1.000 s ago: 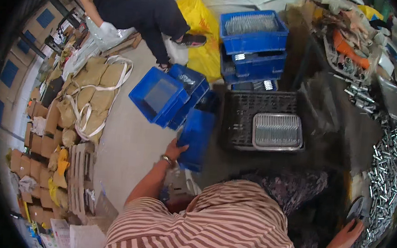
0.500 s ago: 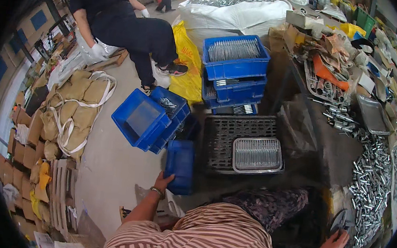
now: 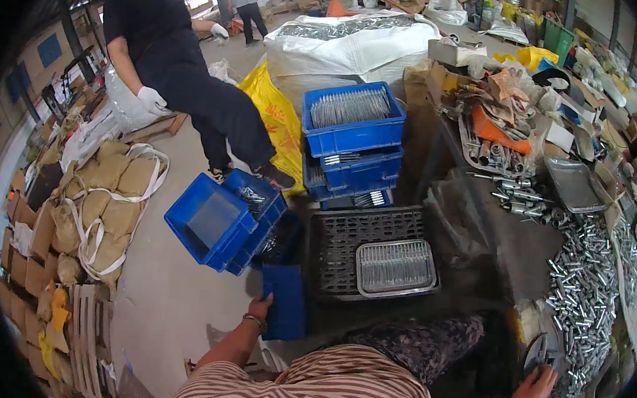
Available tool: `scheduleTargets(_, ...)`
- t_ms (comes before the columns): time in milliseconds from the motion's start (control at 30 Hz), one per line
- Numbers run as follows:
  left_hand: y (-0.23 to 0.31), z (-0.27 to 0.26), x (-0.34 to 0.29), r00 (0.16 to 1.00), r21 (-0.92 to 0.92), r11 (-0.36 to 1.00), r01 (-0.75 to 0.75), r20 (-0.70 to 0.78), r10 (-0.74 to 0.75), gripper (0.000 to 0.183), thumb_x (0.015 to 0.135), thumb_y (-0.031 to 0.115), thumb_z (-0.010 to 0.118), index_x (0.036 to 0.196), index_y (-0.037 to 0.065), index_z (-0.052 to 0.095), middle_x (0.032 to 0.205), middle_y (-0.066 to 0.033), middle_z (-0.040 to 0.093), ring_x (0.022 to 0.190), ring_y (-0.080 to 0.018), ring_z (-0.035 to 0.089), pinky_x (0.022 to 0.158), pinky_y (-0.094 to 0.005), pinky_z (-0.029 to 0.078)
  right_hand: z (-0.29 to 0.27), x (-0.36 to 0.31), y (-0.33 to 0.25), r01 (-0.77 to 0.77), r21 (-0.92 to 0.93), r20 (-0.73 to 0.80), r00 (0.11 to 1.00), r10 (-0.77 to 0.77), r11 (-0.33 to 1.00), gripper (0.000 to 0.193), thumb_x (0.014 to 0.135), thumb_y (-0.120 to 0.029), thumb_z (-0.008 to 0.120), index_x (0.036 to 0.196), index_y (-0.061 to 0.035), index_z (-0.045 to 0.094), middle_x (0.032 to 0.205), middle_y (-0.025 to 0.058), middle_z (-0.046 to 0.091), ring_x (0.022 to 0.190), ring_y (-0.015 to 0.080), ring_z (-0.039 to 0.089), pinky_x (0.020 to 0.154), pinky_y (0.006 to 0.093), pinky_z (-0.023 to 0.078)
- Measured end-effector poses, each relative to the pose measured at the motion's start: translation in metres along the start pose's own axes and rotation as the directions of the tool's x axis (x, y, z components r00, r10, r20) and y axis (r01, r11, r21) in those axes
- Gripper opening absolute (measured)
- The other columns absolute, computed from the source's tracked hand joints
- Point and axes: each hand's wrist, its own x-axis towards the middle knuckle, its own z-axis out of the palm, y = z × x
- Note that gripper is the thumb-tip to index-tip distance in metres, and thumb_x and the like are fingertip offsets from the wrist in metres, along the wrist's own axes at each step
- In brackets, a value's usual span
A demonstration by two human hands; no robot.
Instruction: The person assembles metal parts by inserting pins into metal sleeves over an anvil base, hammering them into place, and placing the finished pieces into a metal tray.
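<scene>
My left hand (image 3: 259, 308) is closed on the side edge of a small blue plastic bin (image 3: 285, 300) near my lap. Off to the right, my right hand (image 3: 534, 388) has curled fingers against a dark grey object (image 3: 537, 352) at the bench edge; what it grips is too unclear to name. Beside that hand lies a large heap of short shiny metal tubes (image 3: 588, 287). In front of me, a metal tray (image 3: 395, 287) of neatly lined-up metal rods rests on a black slotted plastic pallet (image 3: 338, 234).
Stacked blue crates (image 3: 354, 131) with metal rods stand beyond the pallet; more blue bins (image 3: 208, 216) are at its left. A seated person (image 3: 168, 60) in dark clothes and white gloves is at far left. Tan sacks (image 3: 114, 183) lie left. Bench clutter (image 3: 510, 94) spreads right.
The view has tilted up and shifted slightly right, so things appear lower and further left. My left hand still holds the blue bin, and my right hand stays by the tubes.
</scene>
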Motion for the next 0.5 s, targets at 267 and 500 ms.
scheduleTargets(267, -0.023, -0.021, 0.046, 0.996, -0.011, 0.996, -0.094, 0.006, 0.094, 0.068, 0.095, 0.048, 0.073, 0.143, 0.003, 0.054, 0.133, -0.0161, 0.066, 0.115, -0.0333, 0.065, 0.100, -0.0517, 0.053, 0.004, 0.003, -0.011, 0.060, 0.057, -0.090, 0.994, -0.055, 0.997, 0.022, 0.100, -0.014, 0.060, 0.115, 0.0023, 0.059, 0.110, 0.0221, 0.056, 0.106, 0.0449, 0.057, 0.087, 0.0529, 0.046)
scheduleTargets(500, 0.020, 0.018, 0.000, 0.995, -0.060, 0.998, -0.019, 0.099, 0.024, 0.080, 0.095, 0.058, 0.067, 0.149, 0.001, 0.051, 0.141, -0.0185, 0.062, 0.126, -0.0334, 0.062, 0.109, -0.0442, 0.049, -0.010, -0.011, -0.009, 0.039, 0.033, -0.106, 0.994, -0.036, 0.999, 0.021, 0.098, -0.012, 0.062, 0.115, 0.0017, 0.059, 0.113, 0.0218, 0.056, 0.107, 0.0451, 0.057, 0.089, 0.0534, 0.046)
